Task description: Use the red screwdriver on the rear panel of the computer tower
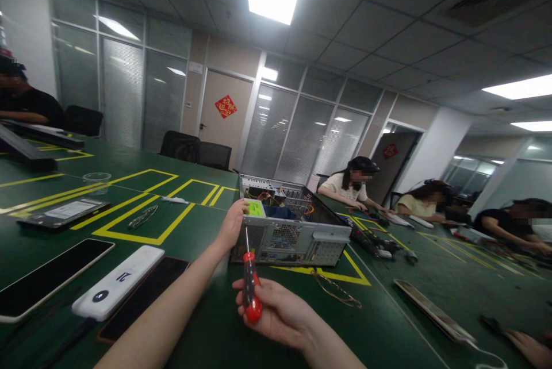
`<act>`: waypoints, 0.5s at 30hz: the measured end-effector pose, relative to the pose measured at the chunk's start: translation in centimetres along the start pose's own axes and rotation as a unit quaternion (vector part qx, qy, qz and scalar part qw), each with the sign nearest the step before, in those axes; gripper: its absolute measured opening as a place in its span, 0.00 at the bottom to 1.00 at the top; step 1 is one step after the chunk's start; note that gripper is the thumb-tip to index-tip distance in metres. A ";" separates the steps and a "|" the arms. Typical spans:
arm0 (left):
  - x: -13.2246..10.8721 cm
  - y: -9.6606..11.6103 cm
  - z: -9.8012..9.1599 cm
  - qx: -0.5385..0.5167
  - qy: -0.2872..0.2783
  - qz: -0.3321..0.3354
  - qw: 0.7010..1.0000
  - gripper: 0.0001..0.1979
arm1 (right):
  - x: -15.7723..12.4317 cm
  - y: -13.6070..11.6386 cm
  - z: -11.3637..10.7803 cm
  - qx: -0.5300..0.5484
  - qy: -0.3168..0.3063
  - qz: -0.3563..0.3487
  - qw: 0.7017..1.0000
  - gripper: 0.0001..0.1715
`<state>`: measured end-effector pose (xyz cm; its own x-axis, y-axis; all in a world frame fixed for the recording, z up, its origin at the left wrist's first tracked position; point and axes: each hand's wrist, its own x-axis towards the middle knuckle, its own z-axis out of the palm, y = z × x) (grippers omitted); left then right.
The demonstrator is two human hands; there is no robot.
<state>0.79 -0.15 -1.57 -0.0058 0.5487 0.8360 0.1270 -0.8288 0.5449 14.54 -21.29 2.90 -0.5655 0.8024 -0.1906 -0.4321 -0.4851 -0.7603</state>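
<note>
A screwdriver [250, 285] is clamped by its red-and-black handle in the right hand [282, 308]. Its long axis is aimed away from the wearer, at the left end of the rear panel of an open desktop computer case [317, 248], just below a green label [255, 208]. The case is set on the table ahead of the grip. The left hand [232, 226] is placed nearer, at the case's upper left corner; whether its fingers are closed there cannot be told. "21" can be read on a white power bank [118, 283]; the print on the green label and on a hard drive [45, 220] is illegible.
</note>
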 end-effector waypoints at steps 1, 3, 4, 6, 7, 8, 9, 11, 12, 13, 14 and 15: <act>0.0 0.0 0.0 -0.001 0.001 -0.001 1.000 0.23 | 0.2 -0.1 0.3 0.014 0.008 0.006 1.000 0.25; 0.0 0.0 0.1 -0.004 0.003 -0.002 1.000 0.24 | 0.4 -0.4 1.0 0.057 0.016 0.017 0.998 0.19; 0.0 0.0 0.1 -0.004 0.003 -0.001 1.000 0.24 | 0.5 -0.4 1.4 0.081 0.022 0.025 0.996 0.17; 0.0 0.0 0.1 -0.002 0.002 0.000 1.000 0.24 | 0.6 -0.4 2.1 0.124 0.042 0.047 0.990 0.15; 0.0 0.0 0.0 -0.001 0.000 0.001 1.000 0.23 | 0.6 -0.4 2.3 0.139 0.056 0.056 0.987 0.14; 0.0 0.0 0.0 -0.001 -0.001 0.001 1.000 0.23 | 0.6 -0.3 2.5 0.148 0.068 0.063 0.985 0.14; 0.0 0.0 0.0 -0.001 -0.002 0.001 1.000 0.23 | 0.5 -0.2 2.6 0.150 0.076 0.065 0.984 0.14; 0.0 0.0 -0.1 -0.002 -0.002 -0.003 1.000 0.23 | 0.4 0.0 2.5 0.140 0.085 0.054 0.985 0.13; 0.0 0.0 -0.1 -0.002 -0.002 -0.005 1.000 0.23 | 0.2 0.1 2.4 0.132 0.086 0.048 0.986 0.13; 0.0 0.0 -0.1 -0.003 -0.002 -0.006 1.000 0.23 | 0.1 0.2 2.4 0.123 0.083 0.048 0.988 0.14; 0.0 0.0 -0.1 -0.004 -0.003 -0.006 1.000 0.23 | 0.0 0.2 2.3 0.116 0.074 0.053 0.989 0.16; 0.0 0.0 0.0 -0.005 -0.005 -0.006 1.000 0.23 | -0.2 0.1 2.3 0.110 0.060 0.062 0.990 0.17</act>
<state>0.74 -0.18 -1.61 0.0018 0.5592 0.8290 0.1177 -0.8234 0.5552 12.94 -22.31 4.28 -0.5419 0.7613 -0.3560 -0.5142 -0.6354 -0.5760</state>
